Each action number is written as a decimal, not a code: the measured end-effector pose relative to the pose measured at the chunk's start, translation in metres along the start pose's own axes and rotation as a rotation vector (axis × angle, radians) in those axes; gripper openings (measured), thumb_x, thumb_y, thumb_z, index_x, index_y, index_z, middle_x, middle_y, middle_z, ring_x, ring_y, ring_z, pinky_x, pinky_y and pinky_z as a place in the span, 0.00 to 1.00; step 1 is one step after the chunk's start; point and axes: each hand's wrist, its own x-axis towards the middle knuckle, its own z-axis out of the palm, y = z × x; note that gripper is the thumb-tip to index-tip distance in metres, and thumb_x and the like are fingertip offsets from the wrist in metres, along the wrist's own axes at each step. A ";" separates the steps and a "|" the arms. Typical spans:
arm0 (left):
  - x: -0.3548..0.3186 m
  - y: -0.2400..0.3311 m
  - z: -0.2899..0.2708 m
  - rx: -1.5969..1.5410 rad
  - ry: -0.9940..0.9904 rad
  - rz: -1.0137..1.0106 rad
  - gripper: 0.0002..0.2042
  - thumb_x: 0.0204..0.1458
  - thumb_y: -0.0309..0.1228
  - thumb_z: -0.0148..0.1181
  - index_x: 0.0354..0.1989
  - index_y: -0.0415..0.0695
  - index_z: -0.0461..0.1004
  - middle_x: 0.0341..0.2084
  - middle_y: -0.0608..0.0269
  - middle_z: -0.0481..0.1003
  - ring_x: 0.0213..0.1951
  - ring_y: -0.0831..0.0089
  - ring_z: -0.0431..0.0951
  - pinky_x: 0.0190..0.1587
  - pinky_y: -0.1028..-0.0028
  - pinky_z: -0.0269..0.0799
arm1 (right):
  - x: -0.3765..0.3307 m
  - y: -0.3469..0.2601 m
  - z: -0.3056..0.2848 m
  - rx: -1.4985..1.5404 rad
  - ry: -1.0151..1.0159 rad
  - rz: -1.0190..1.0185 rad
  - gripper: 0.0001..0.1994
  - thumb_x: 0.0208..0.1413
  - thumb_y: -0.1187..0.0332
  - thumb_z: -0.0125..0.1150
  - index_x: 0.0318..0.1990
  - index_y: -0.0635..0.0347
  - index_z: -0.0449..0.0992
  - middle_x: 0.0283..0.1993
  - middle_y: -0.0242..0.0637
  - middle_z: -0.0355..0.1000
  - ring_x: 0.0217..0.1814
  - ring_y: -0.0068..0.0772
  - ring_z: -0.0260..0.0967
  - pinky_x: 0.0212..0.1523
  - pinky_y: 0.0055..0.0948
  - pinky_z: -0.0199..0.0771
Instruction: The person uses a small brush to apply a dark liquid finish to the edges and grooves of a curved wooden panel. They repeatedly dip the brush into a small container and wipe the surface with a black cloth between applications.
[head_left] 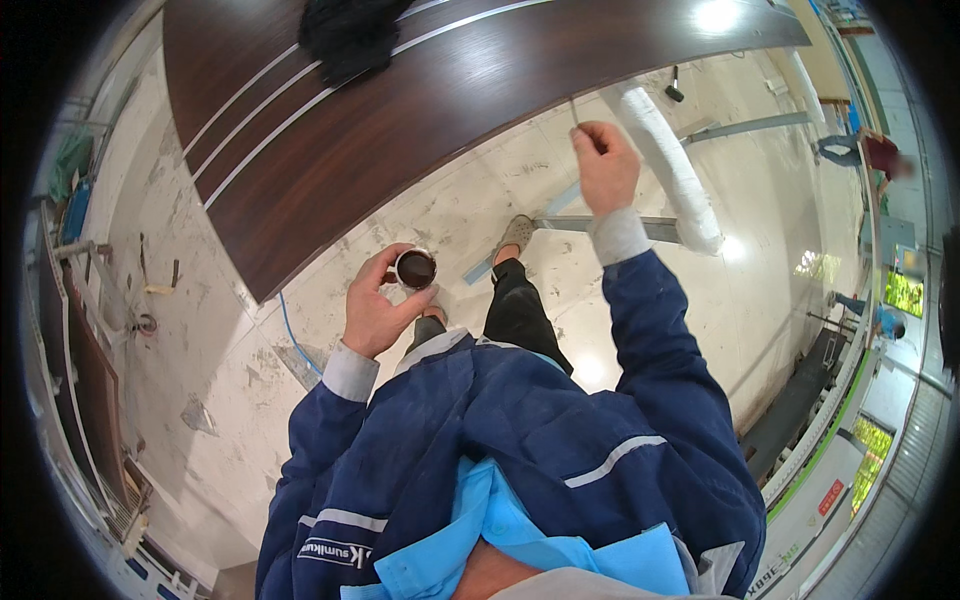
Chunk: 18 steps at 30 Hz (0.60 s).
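Observation:
My left hand (372,308) grips a small white cup (401,284) from the side, thumb at the front. Dark brown liquid (416,267) shows inside it. My right hand (608,172) is raised at the near edge of a dark brown wood-grain panel (480,95). A thin stick-like tool (575,112) is pinched between its thumb and fingers. The tip points up at the panel's edge; whether it touches and what the tip is like, I cannot tell. Pale stripes run along the panel's left part.
A black shaggy bundle (348,40) lies on the panel. Beneath the panel are a white-wrapped support bar (668,170), a metal leg (655,229) and a black-headed mallet (675,88). A blue hose (288,325) crosses the stained floor. Another person (880,155) is far off at right.

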 end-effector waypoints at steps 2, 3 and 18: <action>-0.009 -0.001 -0.010 0.003 0.007 0.014 0.30 0.46 0.37 0.79 0.60 0.45 0.78 0.50 0.61 0.82 0.48 0.69 0.81 0.52 0.68 0.76 | -0.037 -0.021 0.023 0.075 -0.040 0.017 0.09 0.59 0.65 0.70 0.43 0.59 0.86 0.38 0.40 0.82 0.36 0.35 0.78 0.42 0.33 0.79; -0.014 -0.001 -0.015 -0.016 0.010 0.013 0.30 0.47 0.37 0.79 0.60 0.45 0.78 0.49 0.61 0.82 0.48 0.69 0.81 0.52 0.68 0.76 | -0.054 -0.032 0.034 0.102 -0.062 -0.016 0.09 0.59 0.66 0.70 0.43 0.58 0.85 0.38 0.39 0.81 0.35 0.34 0.78 0.41 0.33 0.78; -0.122 -0.061 -0.097 -0.037 0.159 -0.033 0.30 0.50 0.35 0.78 0.62 0.42 0.76 0.49 0.63 0.82 0.49 0.73 0.82 0.55 0.69 0.77 | -0.220 -0.151 0.129 0.269 -0.292 -0.030 0.06 0.59 0.68 0.68 0.41 0.58 0.84 0.38 0.40 0.81 0.37 0.38 0.79 0.41 0.34 0.79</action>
